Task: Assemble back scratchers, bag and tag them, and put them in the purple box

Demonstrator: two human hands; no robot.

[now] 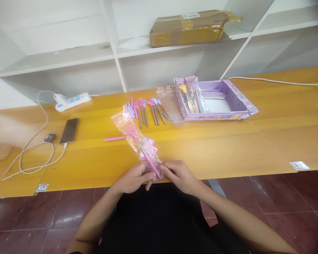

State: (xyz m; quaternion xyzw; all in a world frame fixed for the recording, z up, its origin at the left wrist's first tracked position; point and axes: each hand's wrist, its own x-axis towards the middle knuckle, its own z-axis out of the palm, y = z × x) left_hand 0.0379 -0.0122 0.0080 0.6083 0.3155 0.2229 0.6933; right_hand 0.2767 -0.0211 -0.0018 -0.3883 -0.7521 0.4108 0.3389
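Observation:
A pink back scratcher [152, 163] with a claw-shaped head lies inside a clear plastic bag [121, 121] at the table's front edge. Around the bag's lower end, by the pink handle, my left hand [137, 177] is closed. From the other side, my right hand [179, 175] pinches the bag's lower corner between thumb and fingers. Small printed cards [149, 144] show beneath or beside the bag; which, I cannot tell. Beyond it lie several loose back scratcher heads with metal rods [145, 114]. Several coloured handle tubes [130, 110] sit beside them, and one pink tube [114, 139] lies apart at left.
A purple display box [243, 100] holds bagged back scratchers [192, 100]. Flat clear bags [172, 102] lie beside it. At left are a phone [69, 131], cable, dark mouse-like object [50, 137] and power strip [73, 102]. A taped carton [188, 30] rests on the shelf.

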